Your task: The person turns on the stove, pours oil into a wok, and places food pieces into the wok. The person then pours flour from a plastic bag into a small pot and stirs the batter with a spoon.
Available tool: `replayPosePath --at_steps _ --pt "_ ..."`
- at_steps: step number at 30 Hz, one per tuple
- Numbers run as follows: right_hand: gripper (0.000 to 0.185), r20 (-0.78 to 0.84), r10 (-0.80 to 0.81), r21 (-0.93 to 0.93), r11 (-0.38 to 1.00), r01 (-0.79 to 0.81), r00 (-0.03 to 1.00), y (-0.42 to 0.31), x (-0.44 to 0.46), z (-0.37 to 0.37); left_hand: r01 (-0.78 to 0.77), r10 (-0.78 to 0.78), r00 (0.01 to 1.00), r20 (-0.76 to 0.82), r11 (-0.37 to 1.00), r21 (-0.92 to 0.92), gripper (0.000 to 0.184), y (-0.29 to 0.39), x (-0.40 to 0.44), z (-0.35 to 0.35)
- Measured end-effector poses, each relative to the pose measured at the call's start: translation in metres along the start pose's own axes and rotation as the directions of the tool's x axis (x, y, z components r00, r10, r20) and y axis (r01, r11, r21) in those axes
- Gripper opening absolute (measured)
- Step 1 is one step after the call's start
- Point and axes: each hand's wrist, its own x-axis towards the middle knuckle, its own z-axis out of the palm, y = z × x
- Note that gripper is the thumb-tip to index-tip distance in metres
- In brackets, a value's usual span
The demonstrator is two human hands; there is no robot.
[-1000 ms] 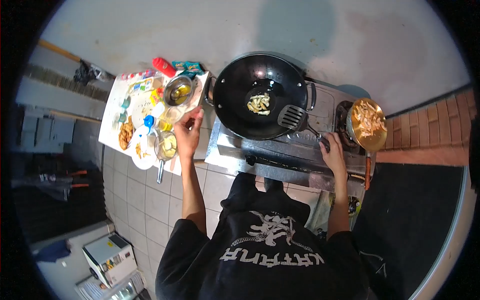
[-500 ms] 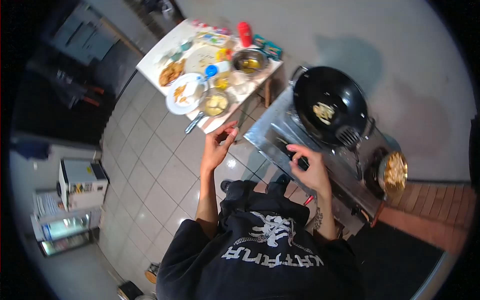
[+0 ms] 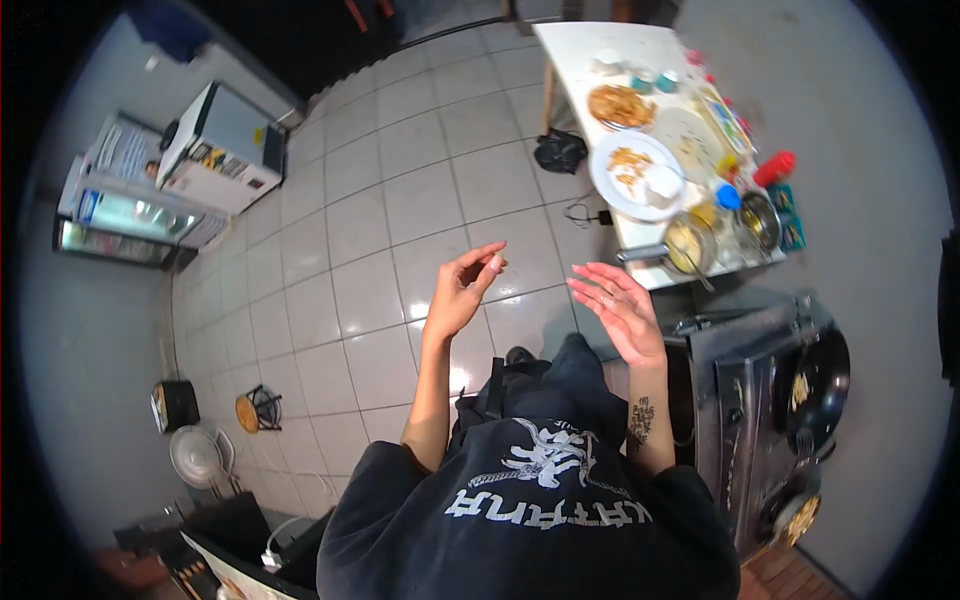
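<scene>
My left hand (image 3: 462,291) is raised over the tiled floor, its fingers curved and apart, with nothing visible in it. To its right, my right hand (image 3: 622,312) has its fingers spread and is empty, nearest to the stove's corner and the saucepan (image 3: 688,245) on the white table (image 3: 580,45). A white plate (image 3: 604,172) with fried pieces and a plate of browned food (image 3: 622,105) lie on that table. On the stove (image 3: 735,400) at the right is the black wok (image 3: 832,372), holding pale pieces and a slotted spatula (image 3: 804,440).
A brass-coloured pan (image 3: 800,518) with food is at the stove's near end. A black bag (image 3: 560,151) lies by the table. At the left are a white freezer (image 3: 215,165), a glass-door fridge (image 3: 135,215), a stool (image 3: 258,410) and a fan (image 3: 198,455).
The view has swung left, so the stove and table now appear further right. My right hand has left the spatula handle and is over the floor; my left hand has moved away from the table.
</scene>
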Motion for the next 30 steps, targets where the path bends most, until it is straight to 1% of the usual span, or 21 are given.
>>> replayPosePath --at_steps 4,6,7,8,10,11,13,14,15,16,17,18,20,22,23,24,25,26,27,28,30 --pt "0.046 0.108 0.134 0.005 0.991 -0.136 0.985 0.032 0.08 0.041 0.043 -0.049 0.988 -0.147 0.998 -0.042 0.034 -0.016 0.009 -0.066" --pt "0.042 0.194 0.212 -0.022 0.977 -0.212 0.958 0.053 0.121 0.056 0.048 -0.065 0.974 -0.215 0.995 -0.084 0.034 -0.026 0.011 -0.096" --pt "0.037 0.201 0.239 -0.014 0.97 -0.241 0.95 0.064 0.144 0.065 0.044 -0.071 0.967 -0.245 0.992 -0.115 0.034 -0.03 0.016 -0.113" --pt "0.037 0.244 0.268 -0.025 0.963 -0.27 0.932 0.076 0.168 0.072 0.038 -0.071 0.952 -0.297 0.992 -0.118 0.034 -0.038 0.021 -0.13" --pt "0.029 0.207 0.373 -0.062 0.928 -0.368 0.904 0.104 0.217 0.085 0.035 -0.082 0.94 -0.332 0.989 -0.144 0.034 -0.052 0.03 -0.166" --pt "0.029 0.248 0.406 -0.078 0.913 -0.399 0.88 0.117 0.24 0.096 0.055 -0.111 0.922 -0.371 0.986 -0.157 0.034 -0.049 0.034 -0.184" --pt "0.022 0.219 0.481 -0.151 0.876 -0.458 0.849 0.138 0.291 0.126 0.05 -0.127 0.881 -0.457 0.983 -0.177 0.034 -0.045 0.042 -0.223" --pt "0.022 0.258 0.509 -0.171 0.86 -0.48 0.821 0.148 0.314 0.138 0.06 -0.149 0.862 -0.484 0.979 -0.195 0.034 -0.043 0.045 -0.241" --pt "0.019 0.275 0.539 -0.247 0.84 -0.483 0.796 0.158 0.337 0.152 0.061 -0.17 0.832 -0.528 0.974 -0.218 0.034 -0.038 0.048 -0.259" --pt "0.016 0.302 0.557 -0.323 0.824 -0.467 0.774 0.169 0.364 0.172 0.037 -0.154 0.802 -0.578 0.977 -0.208 0.034 -0.033 0.053 -0.281" --pt "0.008 0.323 0.581 -0.33 0.809 -0.486 0.747 0.176 0.385 0.195 0.016 -0.137 0.763 -0.632 0.981 -0.193 0.034 -0.029 0.056 -0.298" --pt "0.008 0.354 0.608 -0.353 0.79 -0.501 0.711 0.188 0.406 0.214 0.01 -0.139 0.72 -0.68 0.982 -0.191 0.034 -0.026 0.053 -0.31" --pt "0.007 0.461 0.592 -0.445 0.798 -0.406 0.661 0.208 0.445 0.244 -0.013 -0.174 0.654 -0.737 0.971 -0.241 0.033 -0.017 0.045 -0.333" --pt "0.01 0.5 0.629 -0.519 0.768 -0.375 0.595 0.227 0.475 0.285 -0.034 -0.171 0.593 -0.787 0.971 -0.237 0.032 -0.013 0.036 -0.362" --pt "0.008 0.535 0.63 -0.555 0.764 -0.328 0.563 0.238 0.487 0.303 -0.098 -0.15 0.541 -0.827 0.966 -0.239 0.032 -0.022 0.031 -0.375" --pt "0.008 0.568 0.629 -0.584 0.763 -0.278 0.531 0.25 0.497 0.322 -0.116 -0.147 0.505 -0.851 0.965 -0.236 0.032 -0.028 0.025 -0.388" --pt "0.008 0.586 0.64 -0.597 0.756 -0.27 0.497 0.263 0.504 0.342 -0.131 -0.168 0.474 -0.864 0.957 -0.258 0.031 -0.032 0.018 -0.403" --pt "0.007 0.597 0.63 -0.609 0.759 -0.231 0.497 0.278 0.509 0.361 -0.145 -0.189 0.446 -0.875 0.949 -0.279 0.031 -0.037 0.01 -0.42" --pt "0.017 0.602 0.621 -0.615 0.761 -0.205 0.501 0.294 0.521 0.369 -0.127 -0.181 0.441 -0.879 0.957 -0.26 0.031 -0.046 0.012 -0.438" --pt "0.017 0.614 0.627 -0.619 0.759 -0.199 0.48 0.306 0.52 0.387 -0.136 -0.178 0.419 -0.891 0.957 -0.255 0.031 -0.052 0.005 -0.456" --pt "0.044 0.546 0.749 -0.758 0.632 -0.159 0.376 0.332 0.523 0.431 -0.149 -0.193 0.36 -0.913 0.954 -0.26 0.031 -0.064 -0.007 -0.5"
